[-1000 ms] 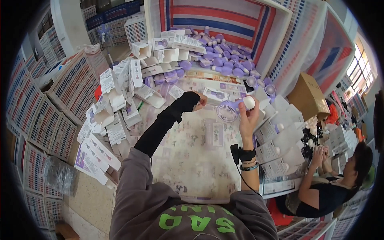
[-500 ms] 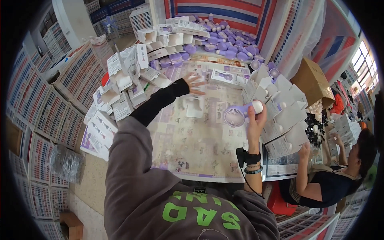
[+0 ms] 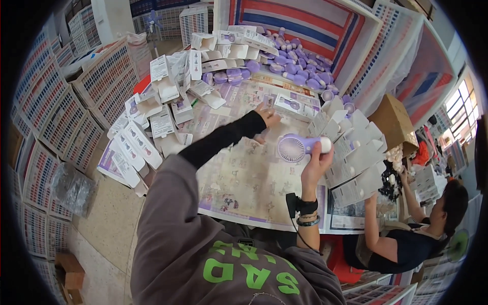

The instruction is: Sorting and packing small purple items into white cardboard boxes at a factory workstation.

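My right hand (image 3: pixel 316 161) is closed round the white end of a purple handheld fan (image 3: pixel 295 147). The fan's round grille faces up and points left, just above the table. My left hand (image 3: pixel 267 117), its arm in a black sleeve, is over the table to the left of the fan, and its fingers are blurred. Whether it grips anything is unclear. A closed white box with a fan picture (image 3: pixel 296 106) lies just beyond my left hand. To the right of the fan, open white boxes (image 3: pixel 356 165) stand in rows, some with fan ends showing inside.
Purple fans (image 3: pixel 300 66) are heaped at the table's back. Empty-looking white boxes (image 3: pixel 162 81) pile up at the left. A brown carton (image 3: pixel 394 119) stands beyond the open boxes. At the right, another person (image 3: pixel 406 239) sits with an arm near the boxes. Stacked crates (image 3: pixel 101 81) line the left.
My left hand has moved right toward the fan, and its spread fingers have drawn in. The small white piece below it no longer shows. The fan stays in my right hand.
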A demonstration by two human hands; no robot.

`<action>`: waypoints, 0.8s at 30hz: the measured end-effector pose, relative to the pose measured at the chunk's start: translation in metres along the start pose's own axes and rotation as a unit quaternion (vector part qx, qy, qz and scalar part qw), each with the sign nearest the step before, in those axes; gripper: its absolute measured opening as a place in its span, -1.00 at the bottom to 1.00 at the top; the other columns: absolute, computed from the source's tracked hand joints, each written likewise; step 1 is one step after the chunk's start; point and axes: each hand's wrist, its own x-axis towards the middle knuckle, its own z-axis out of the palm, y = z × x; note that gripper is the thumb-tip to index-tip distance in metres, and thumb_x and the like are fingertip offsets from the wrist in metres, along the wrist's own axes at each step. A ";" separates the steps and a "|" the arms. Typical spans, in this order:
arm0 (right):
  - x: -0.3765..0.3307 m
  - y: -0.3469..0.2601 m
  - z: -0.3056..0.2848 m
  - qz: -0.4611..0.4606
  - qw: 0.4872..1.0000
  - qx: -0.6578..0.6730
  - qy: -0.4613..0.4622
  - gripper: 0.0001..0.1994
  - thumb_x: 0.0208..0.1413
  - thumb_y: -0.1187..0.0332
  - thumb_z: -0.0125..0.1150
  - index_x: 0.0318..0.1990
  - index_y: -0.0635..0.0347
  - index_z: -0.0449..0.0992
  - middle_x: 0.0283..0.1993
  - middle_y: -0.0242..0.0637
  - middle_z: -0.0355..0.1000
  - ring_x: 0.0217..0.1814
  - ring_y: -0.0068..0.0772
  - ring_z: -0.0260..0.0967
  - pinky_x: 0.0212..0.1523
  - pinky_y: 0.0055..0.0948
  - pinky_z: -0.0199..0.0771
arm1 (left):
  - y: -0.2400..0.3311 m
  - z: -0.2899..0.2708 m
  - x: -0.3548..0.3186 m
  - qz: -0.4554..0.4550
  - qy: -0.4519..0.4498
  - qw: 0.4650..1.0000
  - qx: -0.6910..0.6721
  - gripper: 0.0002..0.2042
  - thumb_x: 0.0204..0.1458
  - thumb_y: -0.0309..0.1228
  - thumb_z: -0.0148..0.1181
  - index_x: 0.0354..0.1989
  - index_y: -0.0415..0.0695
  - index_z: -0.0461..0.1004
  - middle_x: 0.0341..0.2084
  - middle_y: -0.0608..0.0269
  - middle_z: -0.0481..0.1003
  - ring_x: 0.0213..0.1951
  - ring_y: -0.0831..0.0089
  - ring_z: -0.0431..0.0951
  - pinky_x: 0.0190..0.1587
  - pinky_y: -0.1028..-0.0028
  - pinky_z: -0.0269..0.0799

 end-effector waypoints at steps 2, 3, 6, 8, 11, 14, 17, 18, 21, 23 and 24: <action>0.001 -0.009 0.008 -0.072 0.994 0.025 0.072 -0.67 0.19 0.29 0.06 -0.02 0.30 0.22 -0.17 -0.06 0.43 -0.11 -0.34 0.40 -0.06 -0.51 0.35 | 0.055 -0.036 -0.006 -0.144 0.163 0.966 -0.140 -0.13 -0.53 -0.06 0.48 0.05 -0.11 0.20 -0.12 0.00 0.28 -0.04 0.00 0.37 0.07 0.09 0.26; -0.001 -0.016 0.020 -0.070 0.995 0.028 0.069 -0.67 0.19 0.29 0.06 -0.02 0.30 0.22 -0.17 -0.06 0.43 -0.11 -0.34 0.40 -0.06 -0.51 0.35 | 0.079 -0.048 -0.016 -0.210 0.201 0.939 -0.186 -0.12 -0.51 -0.08 0.48 0.07 -0.11 0.18 -0.11 -0.03 0.27 -0.06 -0.03 0.37 -0.01 0.14 0.32; -0.008 -0.023 0.053 -0.138 0.988 0.036 0.058 -0.61 0.15 0.29 0.12 0.02 0.30 0.18 -0.15 0.00 0.43 -0.09 -0.30 0.40 0.00 -0.45 0.33 | 0.133 -0.050 -0.038 -0.350 0.281 0.878 -0.164 -0.08 -0.51 -0.13 0.50 0.10 -0.11 0.11 -0.12 -0.09 0.25 -0.09 -0.06 0.37 -0.09 0.18 0.38; -0.016 -0.018 0.066 -0.152 0.988 0.029 -0.027 -0.57 0.09 0.34 0.19 0.05 0.29 0.18 -0.17 -0.02 0.44 -0.09 -0.28 0.40 0.01 -0.41 0.32 | 0.156 -0.038 -0.050 -0.402 0.317 0.844 -0.162 -0.04 -0.54 -0.15 0.52 0.12 -0.13 0.08 -0.12 -0.10 0.24 -0.07 -0.03 0.34 -0.10 0.19 0.37; -0.028 0.000 0.061 -0.222 0.955 -0.148 -0.129 -0.52 0.01 0.46 0.23 0.09 0.28 0.21 -0.19 -0.07 0.45 -0.12 -0.27 0.41 0.01 -0.35 0.32 | 0.170 -0.024 -0.057 -0.460 0.337 0.807 -0.153 -0.03 -0.51 -0.18 0.53 0.13 -0.18 0.06 -0.13 -0.10 0.22 -0.08 -0.01 0.33 -0.10 0.19 0.36; -0.036 0.005 0.065 -0.225 0.940 -0.155 -0.207 -0.51 -0.04 0.52 0.23 0.10 0.25 0.26 -0.18 -0.11 0.46 -0.14 -0.23 0.42 0.01 -0.34 0.31 | 0.172 -0.020 -0.059 -0.460 0.417 0.759 -0.195 -0.02 -0.50 -0.22 0.53 0.14 -0.25 0.03 -0.15 -0.12 0.20 -0.14 0.00 0.36 -0.15 0.19 0.36; -0.021 -0.004 0.069 -0.200 0.898 -0.296 -0.256 -0.62 0.04 0.39 0.16 0.05 0.19 0.37 -0.04 -0.17 0.41 -0.07 -0.20 0.26 0.00 -0.37 0.24 | 0.163 -0.020 -0.067 -0.461 0.418 0.759 -0.192 0.02 -0.51 -0.23 0.54 0.15 -0.30 -0.01 -0.13 -0.16 0.18 -0.16 -0.01 0.35 -0.13 0.20 0.34; -0.012 -0.006 0.073 -0.197 0.899 -0.291 -0.261 -0.62 0.04 0.39 0.16 0.05 0.19 0.37 -0.04 -0.17 0.41 -0.07 -0.20 0.26 0.00 -0.37 0.24 | 0.163 -0.018 -0.071 -0.466 0.418 0.757 -0.187 0.02 -0.51 -0.23 0.54 0.15 -0.30 -0.01 -0.13 -0.16 0.18 -0.16 -0.01 0.35 -0.13 0.20 0.34; 0.007 -0.013 0.084 -0.134 0.897 -0.268 -0.324 -0.65 0.04 0.34 0.15 0.02 0.14 0.40 0.01 -0.20 0.37 -0.07 -0.20 0.18 0.06 -0.30 0.13 | 0.159 -0.014 -0.081 -0.465 0.415 0.768 -0.150 -0.02 -0.49 -0.26 0.52 0.14 -0.27 0.01 -0.08 -0.17 0.21 -0.11 -0.01 0.35 -0.07 0.23 0.32; 0.008 -0.023 0.087 -0.214 0.790 -0.375 -0.435 -0.67 0.00 0.34 0.17 -0.02 0.07 0.44 -0.24 -0.28 0.45 -0.12 -0.24 0.21 0.09 -0.09 0.00 | 0.157 0.002 -0.080 -0.462 0.423 0.750 -0.212 -0.04 -0.48 -0.26 0.50 0.14 -0.26 0.02 -0.06 -0.14 0.22 -0.07 0.03 0.35 -0.01 0.26 0.30; 0.006 -0.018 0.087 -0.218 0.789 -0.362 -0.446 -0.67 0.00 0.34 0.17 -0.02 0.07 0.44 -0.24 -0.28 0.45 -0.12 -0.24 0.21 0.09 -0.09 0.00 | 0.156 0.009 -0.081 -0.449 0.430 0.731 -0.281 -0.06 -0.46 -0.26 0.49 0.14 -0.25 0.03 -0.03 -0.10 0.23 -0.02 0.08 0.35 0.05 0.28 0.28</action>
